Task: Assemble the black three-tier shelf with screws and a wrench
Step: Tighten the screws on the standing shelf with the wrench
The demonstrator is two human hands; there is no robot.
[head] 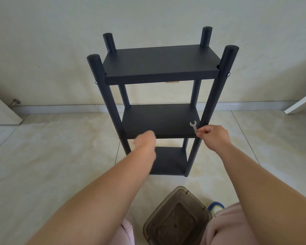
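Here my right hand (pixel 212 137) pinches the small wrench (pixel 194 126) beside the upright black shelf (pixel 159 66) on the floor's (pixel 42 156) tiles; my blurred left hand (pixel 146 141) I cannot tell.

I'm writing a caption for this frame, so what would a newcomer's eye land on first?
First, the tall black three-tier metal shelf standing upright on the pale tiled floor against the cream wall. Next, the small silver flat wrench pinched in the right hand beside the shelf's front right post, at the middle tier. The left hand is blurred, low in front of that tier.
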